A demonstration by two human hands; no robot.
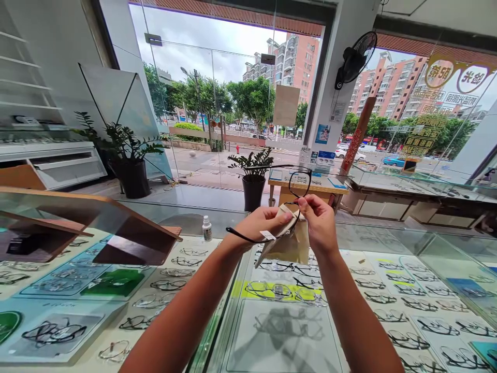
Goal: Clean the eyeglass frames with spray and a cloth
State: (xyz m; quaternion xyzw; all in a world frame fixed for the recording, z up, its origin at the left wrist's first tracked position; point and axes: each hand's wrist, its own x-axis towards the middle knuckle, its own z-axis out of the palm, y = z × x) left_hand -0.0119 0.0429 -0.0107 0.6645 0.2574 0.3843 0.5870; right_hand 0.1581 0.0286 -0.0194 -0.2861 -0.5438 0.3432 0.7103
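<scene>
Above the glass counter I hold a pair of black-framed eyeglasses [300, 182], one round lens turned up and the temples pointing left. A small white tag hangs on the lower temple. My left hand [267, 220] is closed on a beige cleaning cloth [289, 247], thumb on top, against the lower lens, which the cloth mostly covers. My right hand [319, 220] pinches the frame near its bridge between thumb and fingers. The cloth's loose part drapes down between both hands.
Below lies a glass display case [287, 336] with rows of eyeglasses. A small white spray bottle [207, 228] stands on the glass to the left, near a wooden-edged display stand [147, 233]. Potted plants [253, 181] and a far display table [283, 181] stand before the window.
</scene>
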